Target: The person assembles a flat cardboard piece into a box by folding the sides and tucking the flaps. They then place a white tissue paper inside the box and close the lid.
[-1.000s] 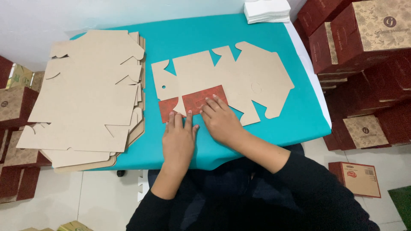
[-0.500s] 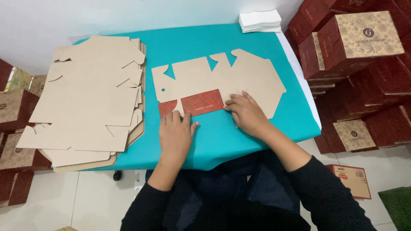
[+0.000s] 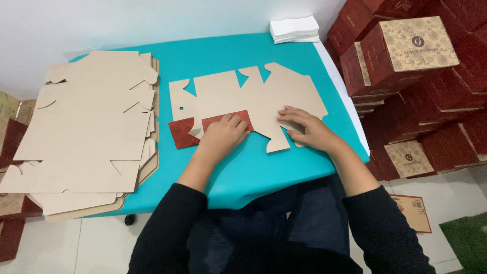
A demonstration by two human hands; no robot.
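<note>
Hands have spread: your left hand (image 3: 220, 136) presses the red flap (image 3: 225, 121) flat, your right hand (image 3: 307, 129) has slid rightward along the cardboard blank (image 3: 238, 94). Neither grip holds anything, so that fold looks creased.

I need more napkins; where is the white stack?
In the head view, the white stack sits at the teal table's far right corner, beside the red boxes.

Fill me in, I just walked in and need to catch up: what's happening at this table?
A person is working a flat die-cut cardboard box blank on a teal table. The left hand presses down a folded red-printed flap along the blank's near edge; the right hand rests flat on the blank's right side. A stack of unfolded blanks lies to the left, and finished red boxes are piled on the right.
</note>
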